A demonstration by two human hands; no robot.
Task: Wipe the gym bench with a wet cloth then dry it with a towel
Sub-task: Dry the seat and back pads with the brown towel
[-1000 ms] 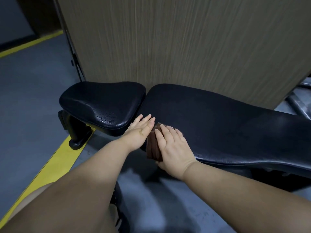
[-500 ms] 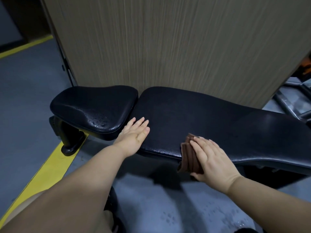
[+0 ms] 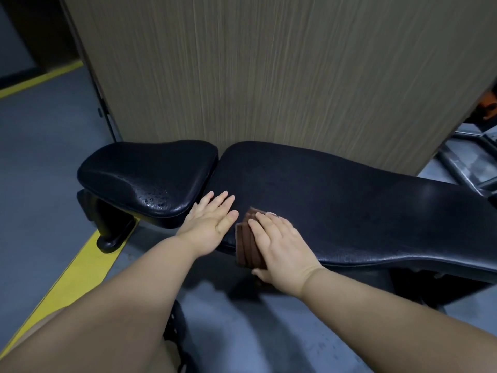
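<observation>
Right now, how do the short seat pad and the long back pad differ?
The short seat pad carries water droplets; the long back pad shows none plainly. The seat pad lies bare; the back pad bears the flat left hand and the right hand pressing a brown cloth. Both are black.

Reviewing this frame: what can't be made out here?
Head view:
- Folded brown cloth: mostly under the right hand; wetness unclear.
- Long black padded bench: far end cut by the right edge.
- Orange object: partly hidden behind the wooden panel, blurred.
</observation>
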